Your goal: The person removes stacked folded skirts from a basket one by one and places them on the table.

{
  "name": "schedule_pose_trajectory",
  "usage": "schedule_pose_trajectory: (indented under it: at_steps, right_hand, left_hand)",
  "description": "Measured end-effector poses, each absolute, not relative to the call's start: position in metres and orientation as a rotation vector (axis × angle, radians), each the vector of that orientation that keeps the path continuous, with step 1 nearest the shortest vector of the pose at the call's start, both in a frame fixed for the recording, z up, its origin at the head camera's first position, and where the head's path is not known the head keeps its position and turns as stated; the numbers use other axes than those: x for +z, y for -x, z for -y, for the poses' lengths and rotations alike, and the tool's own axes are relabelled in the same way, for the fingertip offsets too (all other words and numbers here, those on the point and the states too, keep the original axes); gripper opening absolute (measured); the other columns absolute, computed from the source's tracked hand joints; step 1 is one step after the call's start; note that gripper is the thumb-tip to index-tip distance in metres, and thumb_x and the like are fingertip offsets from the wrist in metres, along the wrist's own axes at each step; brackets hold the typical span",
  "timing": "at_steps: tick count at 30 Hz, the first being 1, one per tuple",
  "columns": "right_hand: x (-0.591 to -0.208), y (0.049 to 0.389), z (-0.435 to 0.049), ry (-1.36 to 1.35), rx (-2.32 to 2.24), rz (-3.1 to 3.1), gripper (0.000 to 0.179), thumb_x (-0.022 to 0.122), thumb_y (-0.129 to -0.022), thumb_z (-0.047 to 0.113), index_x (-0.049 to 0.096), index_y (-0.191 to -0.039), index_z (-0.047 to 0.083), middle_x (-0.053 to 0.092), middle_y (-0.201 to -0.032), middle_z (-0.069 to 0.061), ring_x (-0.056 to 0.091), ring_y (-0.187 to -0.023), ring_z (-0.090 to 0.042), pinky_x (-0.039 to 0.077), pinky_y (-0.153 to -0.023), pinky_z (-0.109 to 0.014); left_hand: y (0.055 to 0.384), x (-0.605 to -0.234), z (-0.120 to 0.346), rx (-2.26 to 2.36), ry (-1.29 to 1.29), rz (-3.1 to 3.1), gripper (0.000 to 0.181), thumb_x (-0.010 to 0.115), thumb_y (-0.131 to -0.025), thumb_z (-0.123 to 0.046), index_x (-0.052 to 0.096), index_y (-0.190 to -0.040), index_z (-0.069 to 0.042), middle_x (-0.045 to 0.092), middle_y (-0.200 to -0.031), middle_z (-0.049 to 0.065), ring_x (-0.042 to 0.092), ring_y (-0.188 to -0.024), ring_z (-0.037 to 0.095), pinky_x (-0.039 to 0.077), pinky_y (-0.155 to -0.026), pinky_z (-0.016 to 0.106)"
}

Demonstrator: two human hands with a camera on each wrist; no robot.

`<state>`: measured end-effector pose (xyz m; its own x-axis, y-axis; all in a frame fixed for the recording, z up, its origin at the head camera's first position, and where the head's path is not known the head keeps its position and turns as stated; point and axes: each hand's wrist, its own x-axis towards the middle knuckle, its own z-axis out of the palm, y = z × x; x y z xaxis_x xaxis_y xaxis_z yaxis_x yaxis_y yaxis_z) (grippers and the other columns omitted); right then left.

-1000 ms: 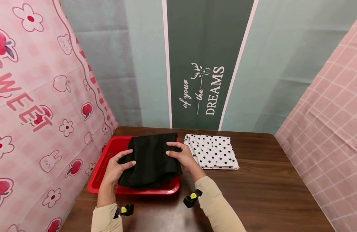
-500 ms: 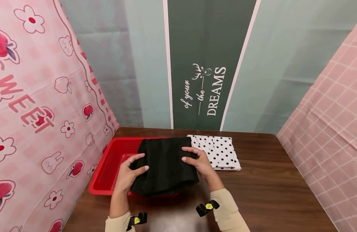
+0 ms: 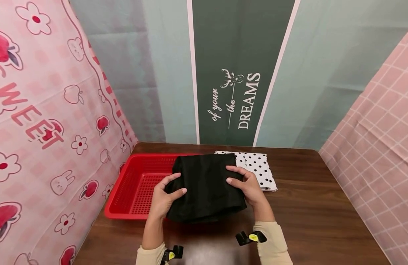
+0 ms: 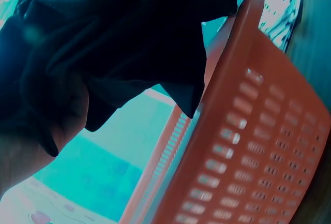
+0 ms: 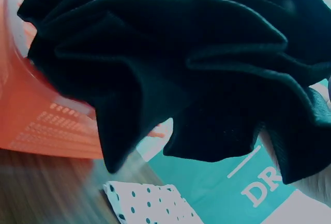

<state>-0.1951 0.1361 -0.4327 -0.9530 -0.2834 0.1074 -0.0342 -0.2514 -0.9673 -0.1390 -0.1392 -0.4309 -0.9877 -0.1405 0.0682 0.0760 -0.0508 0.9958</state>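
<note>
A folded black cloth (image 3: 207,187) is held up between both hands, above the right part of a red plastic basket (image 3: 124,206). My left hand (image 3: 164,195) grips its left edge, thumb and index finger on top and the other fingers hidden under it. On the opposite edge my right hand (image 3: 248,184) grips it the same way. In the left wrist view the black cloth (image 4: 129,32) hangs in loose folds beside the basket wall (image 4: 243,146). Its stitched edges and drooping corners show in the right wrist view, where the cloth (image 5: 181,79) is clear of the tabletop.
A folded white cloth with black dots (image 3: 260,171) lies on the wooden table (image 3: 310,213) behind the right hand, partly covered from sight by the black cloth. The bottom of the basket shows at its left. Printed curtains (image 3: 151,73) stand around the back and sides.
Both hands have carried the black cloth to the right, from over the basket to partly past its right side. More of the basket's inside shows, and less of the dotted cloth.
</note>
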Motion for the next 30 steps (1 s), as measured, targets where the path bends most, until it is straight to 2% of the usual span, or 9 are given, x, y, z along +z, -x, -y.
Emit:
schedule_pose_trajectory:
  at_steps: [10,17,24,30]
  right_hand:
    - [-0.434,0.19,-0.161,0.329,-2.37,-1.896,0.042,0.067,-0.081,-0.004,0.056,-0.122,-0.005,0.058,-0.114,-0.008,0.06,-0.092,-0.02,0.053,-0.069,-0.031]
    - [-0.437,0.185,-0.179,0.355,-2.375,-1.934,0.04,0.066,-0.083,-0.004,0.058,-0.122,-0.001,0.059,-0.113,-0.006,0.061,-0.091,-0.018,0.053,-0.068,-0.031]
    - [-0.44,0.181,-0.2,0.365,-2.342,-1.927,0.042,0.062,-0.084,-0.006,0.055,-0.125,-0.003,0.058,-0.113,-0.007,0.061,-0.092,-0.02,0.054,-0.068,-0.034]
    - [-0.444,0.175,-0.218,0.312,-2.343,-1.937,0.043,0.06,-0.085,-0.007,0.053,-0.128,-0.001,0.058,-0.114,-0.007,0.062,-0.091,-0.02,0.054,-0.068,-0.035]
  left_hand:
    - [0.143,-0.434,0.113,-2.215,0.005,2.041,0.052,0.077,-0.072,0.003,0.061,-0.12,-0.006,0.053,-0.124,0.012,0.054,-0.1,0.027,0.048,-0.079,0.031]
    - [0.146,-0.437,0.097,-2.251,0.025,2.033,0.052,0.077,-0.071,0.004,0.062,-0.12,-0.006,0.052,-0.125,0.012,0.055,-0.1,0.025,0.048,-0.08,0.031]
    - [0.14,-0.423,0.08,-2.264,0.088,2.071,0.051,0.074,-0.072,0.009,0.059,-0.12,0.002,0.053,-0.124,0.017,0.055,-0.1,0.027,0.047,-0.081,0.032]
    - [0.138,-0.418,0.062,-2.259,0.145,2.077,0.048,0.073,-0.071,0.01,0.059,-0.117,0.006,0.054,-0.122,0.017,0.053,-0.101,0.025,0.046,-0.083,0.031]
